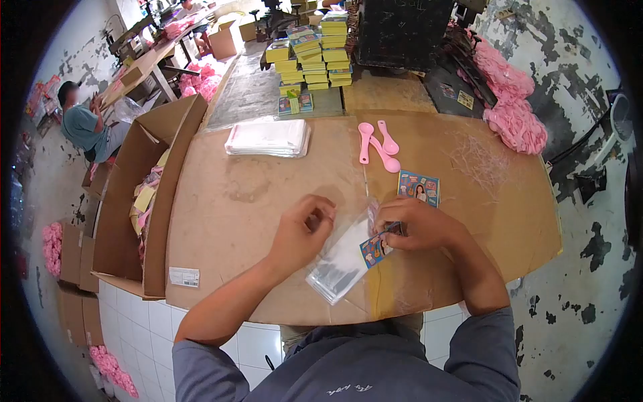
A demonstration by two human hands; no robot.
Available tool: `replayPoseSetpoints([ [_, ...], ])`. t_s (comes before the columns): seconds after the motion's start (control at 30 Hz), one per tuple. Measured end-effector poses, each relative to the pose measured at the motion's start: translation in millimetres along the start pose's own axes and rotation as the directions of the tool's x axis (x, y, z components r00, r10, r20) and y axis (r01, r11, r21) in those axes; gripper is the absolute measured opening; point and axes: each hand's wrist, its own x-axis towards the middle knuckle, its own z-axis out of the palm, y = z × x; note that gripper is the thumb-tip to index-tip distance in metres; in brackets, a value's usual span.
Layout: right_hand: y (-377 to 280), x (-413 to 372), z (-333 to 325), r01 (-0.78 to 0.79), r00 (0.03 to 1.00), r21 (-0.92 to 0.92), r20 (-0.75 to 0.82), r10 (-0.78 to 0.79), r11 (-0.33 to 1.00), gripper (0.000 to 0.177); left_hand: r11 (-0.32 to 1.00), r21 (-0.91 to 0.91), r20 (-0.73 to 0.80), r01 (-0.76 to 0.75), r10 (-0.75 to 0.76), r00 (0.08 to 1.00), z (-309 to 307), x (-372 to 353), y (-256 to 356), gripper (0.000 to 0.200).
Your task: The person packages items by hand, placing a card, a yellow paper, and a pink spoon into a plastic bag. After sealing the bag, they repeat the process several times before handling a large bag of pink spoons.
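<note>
My left hand [308,228] is over the cardboard-covered table with its fingers curled and thumb near the fingertips; nothing clear shows between them. My right hand [412,224] pinches a small colourful printed card [375,250] above clear plastic bags [336,276], which lie slanted near the table's front edge. Another printed card [420,187] lies just beyond my right hand, partly covered by it. Farther back are several pink plastic spoons [390,163]. To their left sits a stack of clear plastic packets [268,138].
An open cardboard box [186,154] stands along the table's left side. Stacks of yellow-edged cards [305,57] rise at the back. Pink bundles [516,127] hang at the right rear. A seated person [87,127] is at the far left.
</note>
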Motion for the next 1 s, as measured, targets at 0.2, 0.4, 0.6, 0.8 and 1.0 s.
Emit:
replayPoseSetpoints([
  [0.2, -2, 0, -1, -0.104, 0.989, 0.124, -0.091, 0.115, 0.987, 0.014, 0.776, -0.607, 0.07, 0.17, -0.161, 0.984, -14, 7, 9, 0.021],
  [0.4, 2, 7, 17, -0.148, 0.856, 0.335, -0.428, 0.29, 0.931, 0.023, 0.749, -0.592, 0.261, 0.299, -0.173, 0.95, -13, 4, 6, 0.021],
  [0.6, -12, 10, 13, -0.095, 0.757, 0.532, -0.51, 0.408, 0.841, 0.025, 0.838, -0.427, 0.261, 0.34, -0.246, 0.933, -6, 0, 5, 0.025],
  [0.8, -8, 8, 13, -0.079, 0.831, 0.194, -0.529, 0.172, 0.978, 0.019, 0.862, -0.409, 0.213, 0.3, -0.229, 0.95, -2, -2, 13, 0.021],
  [1.0, -19, 12, 13, -0.066, 0.756, 0.139, -0.639, 0.14, 0.988, 0.019, 0.926, -0.311, 0.229, 0.215, -0.146, 0.962, 2, -6, 11, 0.02],
])
